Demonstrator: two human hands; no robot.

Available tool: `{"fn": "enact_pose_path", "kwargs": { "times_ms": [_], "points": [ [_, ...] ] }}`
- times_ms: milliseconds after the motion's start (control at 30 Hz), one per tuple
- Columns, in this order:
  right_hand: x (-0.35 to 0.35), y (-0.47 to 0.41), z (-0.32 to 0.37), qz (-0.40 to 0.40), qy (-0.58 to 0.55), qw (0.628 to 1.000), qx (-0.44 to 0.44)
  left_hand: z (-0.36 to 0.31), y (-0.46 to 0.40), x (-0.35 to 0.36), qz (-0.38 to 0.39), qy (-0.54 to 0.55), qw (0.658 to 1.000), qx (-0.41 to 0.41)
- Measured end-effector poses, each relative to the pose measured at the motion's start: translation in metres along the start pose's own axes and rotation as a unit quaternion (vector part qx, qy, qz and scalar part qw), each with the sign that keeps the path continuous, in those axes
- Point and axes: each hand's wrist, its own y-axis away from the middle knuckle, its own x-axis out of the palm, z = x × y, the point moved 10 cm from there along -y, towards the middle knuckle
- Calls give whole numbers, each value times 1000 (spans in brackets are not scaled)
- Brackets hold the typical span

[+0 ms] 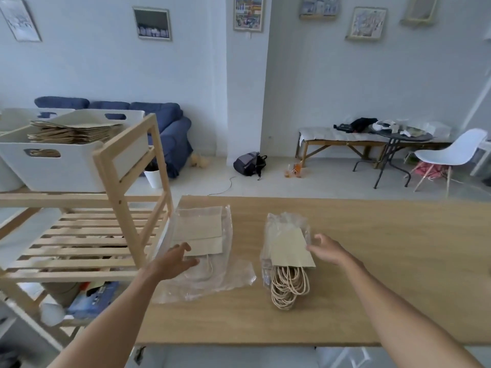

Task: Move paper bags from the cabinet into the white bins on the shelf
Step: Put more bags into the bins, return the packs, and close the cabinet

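Both hands open, gripping nothing. Your left hand (176, 257) rests at the near edge of the flat bags (198, 231) in loose plastic (212, 277); your right hand (325, 249) touches the wrapped bundle (288, 251) on the table (385, 261). Slide the bags clear of the plastic first, grip the paper body rather than the cord handles, then carry them to the bin (53, 166) on the shelf (87, 235), already part-filled.

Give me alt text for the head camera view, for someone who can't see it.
Two bare hands reach over a wooden table: the left hand toward flat paper bags in clear plastic, the right hand toward a plastic-wrapped bundle of paper bags. At left, a white bin holding paper bags sits on a wooden shelf.
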Motion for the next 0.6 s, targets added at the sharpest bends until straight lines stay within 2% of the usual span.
{"fn": "enact_pose_path", "kwargs": {
  "times_ms": [200, 267, 433, 533, 600],
  "points": [
    [43, -43, -16, 14, -66, 995, 79, 40, -34, 13, -42, -20, 997, -65],
    [61, -53, -19, 38, -113, 987, 107, 58, -44, 15, -59, 8, 992, -109],
    [87, -64, -30, 116, -223, 946, 204, 90, -60, 27, -92, 83, 970, -211],
    [95, -68, -31, 149, -283, 922, 221, 102, -70, 28, -88, 97, 961, -243],
    [100, -75, -32, 146, -294, 918, 224, 104, -80, 28, -78, 122, 959, -244]
  ]
}}
